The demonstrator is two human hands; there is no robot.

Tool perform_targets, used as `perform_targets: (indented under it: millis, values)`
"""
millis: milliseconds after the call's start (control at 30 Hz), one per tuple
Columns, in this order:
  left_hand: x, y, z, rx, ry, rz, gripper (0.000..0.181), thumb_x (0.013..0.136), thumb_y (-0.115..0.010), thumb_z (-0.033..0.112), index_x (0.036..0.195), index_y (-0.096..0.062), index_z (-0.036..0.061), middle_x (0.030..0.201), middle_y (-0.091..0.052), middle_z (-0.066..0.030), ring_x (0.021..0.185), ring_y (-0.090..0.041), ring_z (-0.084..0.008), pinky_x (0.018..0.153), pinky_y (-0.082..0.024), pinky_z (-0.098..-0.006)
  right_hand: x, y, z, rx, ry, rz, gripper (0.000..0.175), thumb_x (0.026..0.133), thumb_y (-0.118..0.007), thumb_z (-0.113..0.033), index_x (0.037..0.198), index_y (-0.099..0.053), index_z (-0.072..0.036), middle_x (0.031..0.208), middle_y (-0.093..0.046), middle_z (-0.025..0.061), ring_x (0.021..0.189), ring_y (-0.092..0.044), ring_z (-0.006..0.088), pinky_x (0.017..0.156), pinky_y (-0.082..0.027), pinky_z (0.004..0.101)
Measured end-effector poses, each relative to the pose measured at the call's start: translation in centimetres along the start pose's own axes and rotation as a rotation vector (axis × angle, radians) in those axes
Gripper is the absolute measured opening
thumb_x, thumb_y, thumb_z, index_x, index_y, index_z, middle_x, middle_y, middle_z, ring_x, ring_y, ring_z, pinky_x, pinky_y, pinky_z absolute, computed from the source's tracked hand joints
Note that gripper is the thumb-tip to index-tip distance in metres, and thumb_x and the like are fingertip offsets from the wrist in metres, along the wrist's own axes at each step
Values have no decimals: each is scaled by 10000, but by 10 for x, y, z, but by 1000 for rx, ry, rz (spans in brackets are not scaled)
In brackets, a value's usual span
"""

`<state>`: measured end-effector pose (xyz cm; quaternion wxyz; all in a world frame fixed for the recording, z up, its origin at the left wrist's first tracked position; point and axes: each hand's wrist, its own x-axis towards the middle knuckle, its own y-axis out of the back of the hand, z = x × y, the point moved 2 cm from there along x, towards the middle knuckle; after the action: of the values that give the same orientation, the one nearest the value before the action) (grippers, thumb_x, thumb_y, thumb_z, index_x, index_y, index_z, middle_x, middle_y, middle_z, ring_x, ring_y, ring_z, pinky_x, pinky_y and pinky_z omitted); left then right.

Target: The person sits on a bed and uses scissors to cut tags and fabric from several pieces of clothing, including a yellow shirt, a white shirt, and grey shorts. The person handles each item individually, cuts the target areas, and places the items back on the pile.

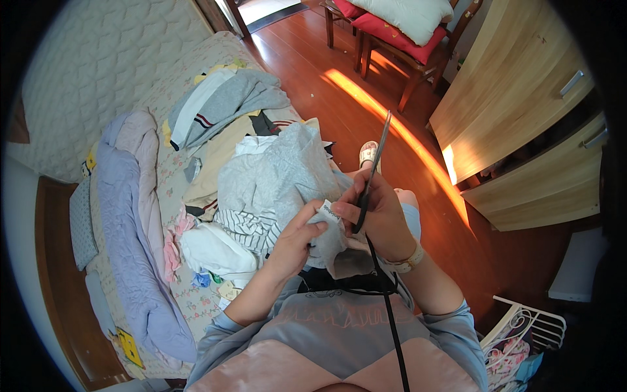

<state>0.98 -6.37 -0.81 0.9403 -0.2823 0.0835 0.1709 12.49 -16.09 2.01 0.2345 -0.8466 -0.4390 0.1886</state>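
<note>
My left hand (289,247) pinches a light grey knit garment (329,241) beside a white fabric label (327,208) that bears writing. Scissors (381,147) with black handles are in my right hand (387,218), blades pointing up and away from me. They look nearly closed. The right thumb and fingertips meet at the label's right end; whether they grip it or only touch it, I cannot tell. The garment spreads over my lap, and a larger light grey cloth (279,171) lies just beyond my hands.
A bed with a floral sheet (174,171) is at my left, bearing piled clothes (225,105) and a rolled lilac quilt (130,235). Wooden chairs (416,66) with cushions stand beyond. A wooden cabinet (514,88) and a white metal rack (519,318) are at right. A black cord (389,313) hangs before my chest.
</note>
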Motion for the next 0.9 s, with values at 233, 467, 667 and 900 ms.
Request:
perform_targets:
  millis: [233, 467, 667, 900]
  values:
    - [6, 8, 9, 325, -107, -79, 445, 710, -632, 103, 1108, -445, 31, 993, -554, -83, 979, -516, -195, 862, -393, -304, 3, -4, 7, -42, 21, -3, 339, 760, -658, 6, 866, -349, -84, 710, -565, 54, 566, -570, 116, 509, -480, 228]
    - [2, -15, 22, 1135, -809, 392, 431, 704, -653, 37, 1092, -469, 5, 1031, -547, -155, 981, -519, -336, 899, -388, -367, 4, -13, -2, 209, 215, 118, 343, 774, -637, 26, 886, -332, -85, 748, -576, 72, 619, -587, 128, 573, -507, 238]
    - [7, -15, 14, 751, -662, 323, 213, 837, -521, 38, 1047, -507, 2, 1010, -559, -119, 946, -535, -225, 861, -398, -302, 2, -17, -5, 138, 170, 81, 336, 770, -631, 41, 887, -339, -76, 791, -582, 87, 626, -586, 133, 602, -503, 237]
    - [15, -3, 32, 230, -198, 53, 145, 876, -502, 112, 973, -537, 10, 920, -550, -29, 883, -497, -101, 791, -398, -239, 4, 5, -27, -301, 397, 49, 344, 755, -644, 37, 863, -338, -76, 877, -577, 98, 747, -564, 106, 612, -490, 216]
